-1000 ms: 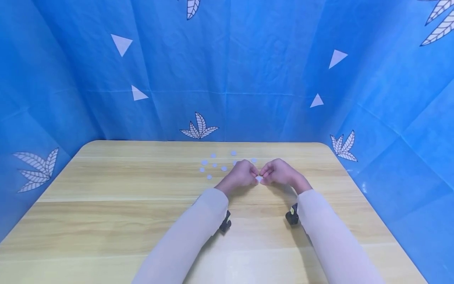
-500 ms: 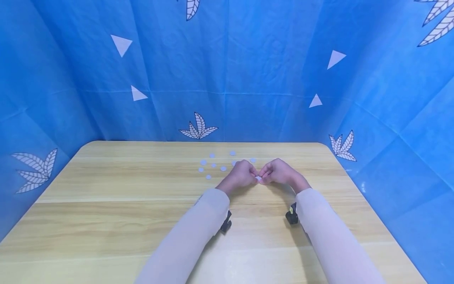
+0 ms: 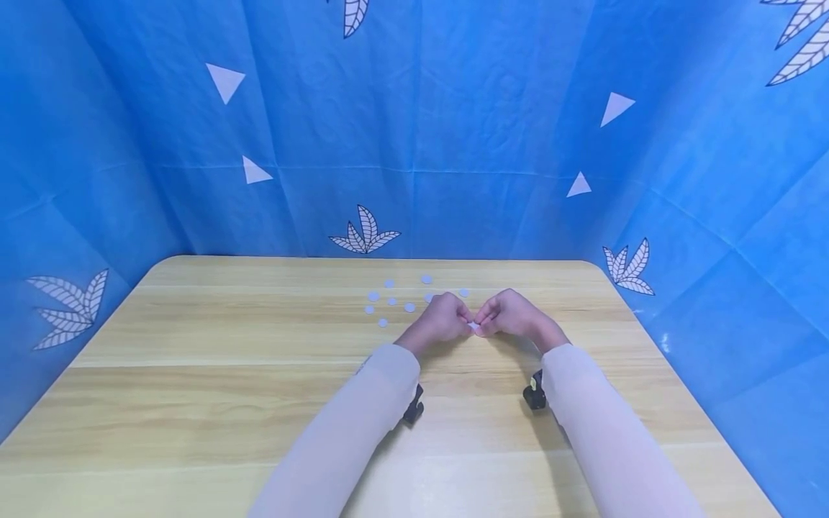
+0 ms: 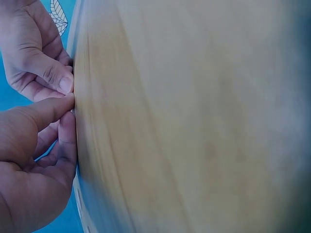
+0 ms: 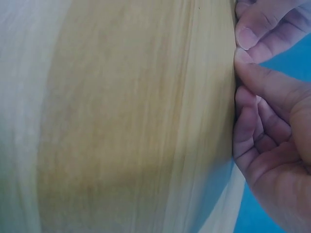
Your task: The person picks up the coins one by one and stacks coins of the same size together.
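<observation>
Between the fingertips of both hands is a small flat white piece (image 3: 473, 326), just above or on the wooden tabletop. The left hand (image 3: 443, 317) pinches its left side, and the right hand (image 3: 513, 314) pinches it from the right. Thumbs and fingertips nearly meet. In the left wrist view, the left hand (image 4: 34, 165) is lower and the right hand (image 4: 36, 53) above it, their thumb tips close together; fingers hide the piece. The right wrist view has the right hand (image 5: 279, 131) below the left hand (image 5: 272, 24), again with the piece hidden.
Several small white discs (image 3: 373, 296) lie scattered on the wooden table (image 3: 227, 417), beyond and left of the hands. One disc (image 3: 463, 292) lies just behind the gap between them. A blue patterned curtain (image 3: 479, 216) hangs around the back and sides.
Both hands stay almost in place. The fingertips have drawn slightly closer together, and less of the white piece shows between them. The discs have not moved.
</observation>
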Demonstrator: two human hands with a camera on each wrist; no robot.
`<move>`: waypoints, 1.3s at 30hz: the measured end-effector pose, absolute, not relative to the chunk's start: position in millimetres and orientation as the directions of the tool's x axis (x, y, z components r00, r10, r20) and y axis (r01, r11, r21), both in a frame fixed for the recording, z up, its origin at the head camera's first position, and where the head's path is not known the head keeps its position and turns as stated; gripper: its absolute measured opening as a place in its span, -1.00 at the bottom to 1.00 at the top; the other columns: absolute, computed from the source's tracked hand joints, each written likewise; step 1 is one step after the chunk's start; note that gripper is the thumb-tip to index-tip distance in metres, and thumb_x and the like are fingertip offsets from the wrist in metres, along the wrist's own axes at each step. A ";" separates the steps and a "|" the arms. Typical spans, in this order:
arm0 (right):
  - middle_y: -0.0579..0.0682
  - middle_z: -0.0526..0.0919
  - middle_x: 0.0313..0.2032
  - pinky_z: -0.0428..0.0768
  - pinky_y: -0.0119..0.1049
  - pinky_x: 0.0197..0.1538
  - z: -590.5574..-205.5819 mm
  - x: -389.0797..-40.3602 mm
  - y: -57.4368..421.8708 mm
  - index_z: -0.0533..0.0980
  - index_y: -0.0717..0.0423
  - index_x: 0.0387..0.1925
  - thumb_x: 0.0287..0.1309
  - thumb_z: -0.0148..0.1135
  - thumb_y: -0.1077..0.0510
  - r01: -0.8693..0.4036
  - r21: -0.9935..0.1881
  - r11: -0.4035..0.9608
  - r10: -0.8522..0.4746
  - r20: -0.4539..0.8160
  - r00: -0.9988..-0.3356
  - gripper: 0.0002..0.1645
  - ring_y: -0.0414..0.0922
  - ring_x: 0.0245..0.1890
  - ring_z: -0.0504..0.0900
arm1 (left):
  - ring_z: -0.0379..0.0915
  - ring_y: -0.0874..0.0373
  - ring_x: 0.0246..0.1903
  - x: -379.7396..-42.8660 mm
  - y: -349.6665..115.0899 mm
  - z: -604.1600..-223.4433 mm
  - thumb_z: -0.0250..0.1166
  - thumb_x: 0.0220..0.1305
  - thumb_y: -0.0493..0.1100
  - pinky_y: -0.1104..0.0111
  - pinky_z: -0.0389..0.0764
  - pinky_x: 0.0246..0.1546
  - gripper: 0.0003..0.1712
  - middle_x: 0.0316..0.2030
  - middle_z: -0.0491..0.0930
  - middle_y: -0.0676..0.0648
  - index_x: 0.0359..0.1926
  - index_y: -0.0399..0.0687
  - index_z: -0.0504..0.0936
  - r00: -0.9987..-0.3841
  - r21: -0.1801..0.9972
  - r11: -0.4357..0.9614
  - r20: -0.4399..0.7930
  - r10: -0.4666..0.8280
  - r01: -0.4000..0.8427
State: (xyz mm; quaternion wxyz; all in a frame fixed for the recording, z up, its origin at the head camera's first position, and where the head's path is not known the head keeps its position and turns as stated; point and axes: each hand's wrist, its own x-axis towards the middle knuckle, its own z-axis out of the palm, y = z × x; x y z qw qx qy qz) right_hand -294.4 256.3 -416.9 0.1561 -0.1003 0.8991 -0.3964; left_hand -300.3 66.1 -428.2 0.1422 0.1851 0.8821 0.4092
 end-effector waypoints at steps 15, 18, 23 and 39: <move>0.03 0.79 -0.32 0.65 -0.24 -0.05 -412.9 -294.1 249.0 0.73 0.26 -0.26 0.05 0.52 0.35 -0.101 -0.735 0.671 -0.334 -0.178 -0.926 -0.83 -0.12 -0.26 0.72 | 0.54 0.16 -0.26 -299.9 57.8 -426.0 0.51 0.19 -0.27 0.38 0.62 -0.14 -0.82 -0.31 0.70 0.02 -0.17 -0.16 0.78 -0.884 0.754 0.618 -0.111 0.454 0.223; 0.03 0.79 -0.30 0.64 -0.24 -0.04 -413.7 -292.5 246.9 0.72 0.25 -0.26 0.05 0.52 0.35 -0.101 -0.740 0.665 -0.339 -0.179 -0.924 -0.83 -0.11 -0.24 0.71 | 0.53 0.16 -0.28 -298.6 54.5 -425.2 0.51 0.19 -0.27 0.38 0.61 -0.17 -0.82 -0.32 0.69 0.02 -0.16 -0.16 0.78 -0.881 0.755 0.620 -0.126 0.457 0.213; 0.05 0.79 -0.31 0.64 -0.23 -0.07 -413.5 -290.3 245.4 0.72 0.27 -0.28 0.03 0.51 0.37 -0.132 -0.731 0.670 -0.357 -0.161 -0.920 -0.83 -0.10 -0.25 0.70 | 0.53 0.14 -0.30 -296.9 50.7 -423.1 0.50 0.19 -0.30 0.38 0.60 -0.20 -0.81 -0.33 0.69 0.01 -0.15 -0.18 0.78 -0.869 0.762 0.609 -0.129 0.478 0.222; 0.01 0.79 -0.34 0.68 -0.25 -0.13 -415.9 -282.2 244.8 0.73 0.25 -0.30 0.05 0.49 0.41 -0.148 -0.742 0.654 -0.385 -0.157 -0.910 -0.86 -0.12 -0.30 0.71 | 0.52 0.18 -0.37 -292.9 47.0 -424.3 0.53 0.13 -0.31 0.39 0.62 -0.21 -0.82 -0.42 0.67 0.03 -0.21 -0.15 0.78 -0.855 0.762 0.606 -0.141 0.499 0.229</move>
